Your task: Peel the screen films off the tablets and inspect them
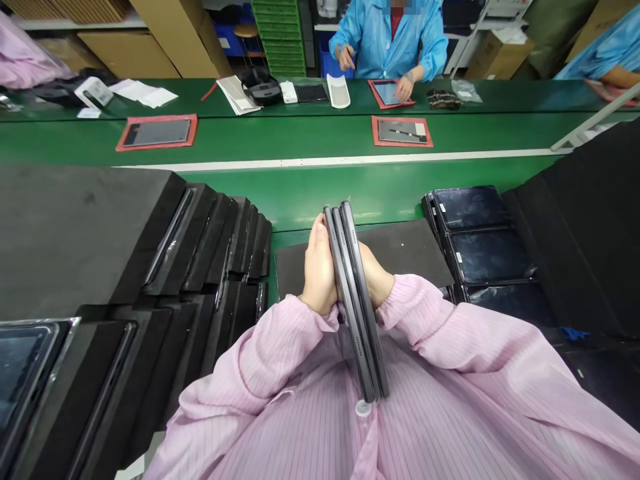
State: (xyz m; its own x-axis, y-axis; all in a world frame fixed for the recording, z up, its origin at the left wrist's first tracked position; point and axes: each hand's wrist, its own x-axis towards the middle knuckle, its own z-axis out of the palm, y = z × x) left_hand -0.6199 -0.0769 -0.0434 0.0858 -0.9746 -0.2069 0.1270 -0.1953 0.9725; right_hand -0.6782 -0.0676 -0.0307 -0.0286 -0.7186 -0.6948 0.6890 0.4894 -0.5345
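Note:
Three dark grey tablets [356,300] stand on edge, pressed together in a stack that reaches from my chest out over a black foam mat [405,247]. My left hand [318,267] lies flat against the stack's left side, fingers together. On the right side my right hand [376,275] presses against it, mostly hidden behind the tablets. Both sleeves are pink striped fabric.
Black foam trays holding tablets [200,247] fan out at left. More dark tablets [480,233] lie stacked at right beside black foam. Beyond runs a green conveyor [300,140] with tablets on red mats [157,132]. A person in a blue coat [390,40] works across the belt.

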